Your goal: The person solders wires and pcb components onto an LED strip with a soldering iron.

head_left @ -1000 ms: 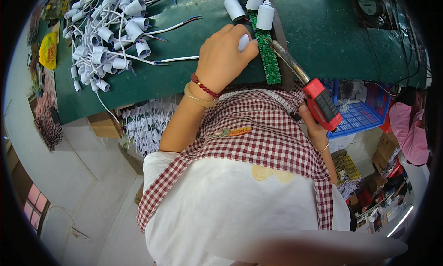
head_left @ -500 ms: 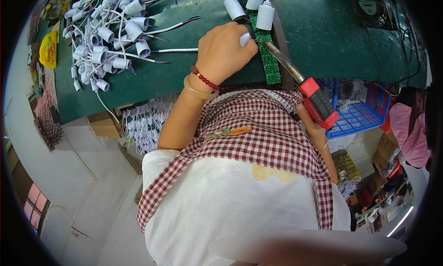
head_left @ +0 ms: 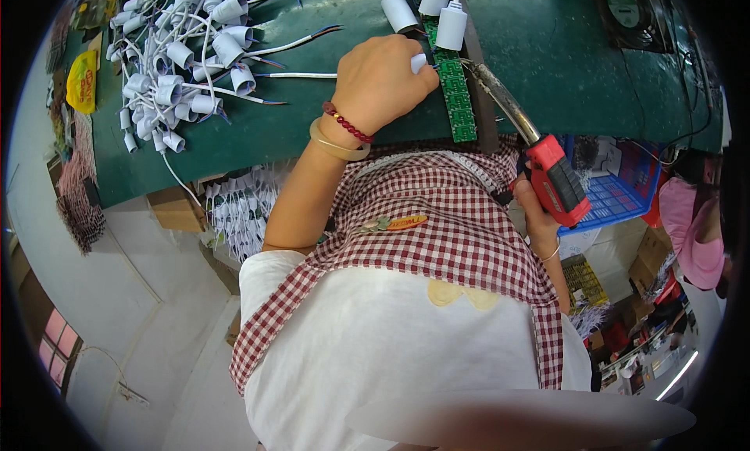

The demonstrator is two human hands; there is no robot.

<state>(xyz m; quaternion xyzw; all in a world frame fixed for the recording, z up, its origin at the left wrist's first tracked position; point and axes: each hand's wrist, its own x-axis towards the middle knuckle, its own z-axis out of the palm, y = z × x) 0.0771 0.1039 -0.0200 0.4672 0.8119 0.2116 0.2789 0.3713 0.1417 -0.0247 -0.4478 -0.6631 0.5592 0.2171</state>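
Note:
My left hand [head_left: 384, 80], closed with its back toward me, grips a white wired socket [head_left: 419, 63], mostly hidden by the fingers. A white cable [head_left: 301, 76] runs out leftward from beneath this hand. Beside the fingertips lies a narrow green strip of circuit boards [head_left: 458, 99]. In my right hand [head_left: 537, 220] is a soldering iron [head_left: 556, 177] with a red and black handle, its fingers partly behind that handle. The iron's metal tip points up and left, near the strip's right edge. Whether the tip touches anything is hard to see.
Many white sockets with cables [head_left: 226, 51] are heaped at the left on the green table [head_left: 547, 84]. More white sockets [head_left: 451, 26] rest at the strip's far end. A black fan [head_left: 629, 13] stands far right; a blue basket [head_left: 617, 197] is below the table edge.
The soldering iron and my right hand have shifted to the right, drawing the tip off the board strip. My left hand stays nearly in place.

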